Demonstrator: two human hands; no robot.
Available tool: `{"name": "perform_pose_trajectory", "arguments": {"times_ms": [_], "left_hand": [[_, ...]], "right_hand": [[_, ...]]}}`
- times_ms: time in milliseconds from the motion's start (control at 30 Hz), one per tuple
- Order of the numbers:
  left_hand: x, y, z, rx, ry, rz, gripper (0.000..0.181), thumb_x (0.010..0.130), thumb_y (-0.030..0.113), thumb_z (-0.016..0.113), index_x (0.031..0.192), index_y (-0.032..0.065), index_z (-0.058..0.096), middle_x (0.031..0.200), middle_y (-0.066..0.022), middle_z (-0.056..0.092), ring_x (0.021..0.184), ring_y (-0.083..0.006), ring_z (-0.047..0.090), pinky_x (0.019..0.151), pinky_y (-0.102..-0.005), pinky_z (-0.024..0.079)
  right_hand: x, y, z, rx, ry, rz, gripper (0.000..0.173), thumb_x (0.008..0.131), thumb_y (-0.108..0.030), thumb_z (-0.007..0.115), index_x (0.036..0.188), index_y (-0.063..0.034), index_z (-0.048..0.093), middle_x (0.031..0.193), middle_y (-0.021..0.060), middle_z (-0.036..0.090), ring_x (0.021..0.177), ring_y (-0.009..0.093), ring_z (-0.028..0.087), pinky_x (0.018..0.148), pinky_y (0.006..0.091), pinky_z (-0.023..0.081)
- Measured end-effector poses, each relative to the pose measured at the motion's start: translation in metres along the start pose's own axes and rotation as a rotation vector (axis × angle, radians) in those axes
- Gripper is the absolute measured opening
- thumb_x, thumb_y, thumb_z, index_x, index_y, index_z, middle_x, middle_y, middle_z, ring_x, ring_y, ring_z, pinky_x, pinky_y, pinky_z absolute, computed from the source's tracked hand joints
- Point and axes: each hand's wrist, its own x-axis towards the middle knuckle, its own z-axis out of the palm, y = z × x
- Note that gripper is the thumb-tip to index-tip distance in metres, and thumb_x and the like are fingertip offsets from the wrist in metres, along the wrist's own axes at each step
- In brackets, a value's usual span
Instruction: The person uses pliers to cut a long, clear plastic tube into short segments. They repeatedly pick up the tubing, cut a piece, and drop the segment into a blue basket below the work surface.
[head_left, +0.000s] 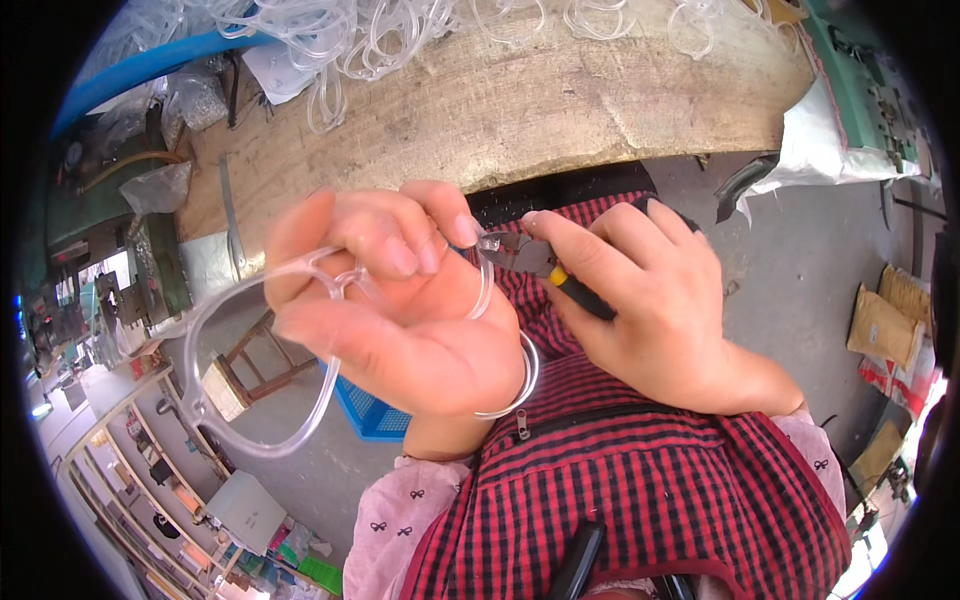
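Observation:
Clear plastic eyeglass frames (193, 360) are held in my left hand (405, 322), palm up, with one rim hanging out to the left. The other rim curves over the palm beside the fingertips. My right hand (645, 300) is closed around cutting pliers (525, 253) with black and yellow handles. The jaws of the pliers meet the clear plastic near my left index fingertip; whether they are fully closed on it is hard to tell. Silvery bangles (531, 367) circle my left wrist.
Many clear frames (390, 34) are heaped along the far side of the wooden table (540, 112). A blue plastic basket (367, 409) is below my left hand. A wooden stool (266, 356) stands on the floor at left. Green machinery (840, 75) borders the table's right end.

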Motion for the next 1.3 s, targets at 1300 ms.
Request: {"name": "perform_pose_trajectory", "arguments": {"times_ms": [1300], "left_hand": [[0.034, -0.011, -0.014, 0.161, -0.201, -1.061, 0.064, 0.107, 0.055, 0.032, 0.104, -0.0008, 0.063, 0.077, -0.0039, 0.061, 0.076, -0.0128, 0.054, 0.076, -0.0276, 0.041]], "right_hand": [[0.026, 0.047, -0.033, -0.246, -0.255, -0.539, 0.052, 0.061, -0.024, 0.075, 0.112, -0.0198, 0.069, 0.084, -0.0021, 0.051, 0.072, 0.018, 0.050, 0.053, 0.0331, 0.037]]}}
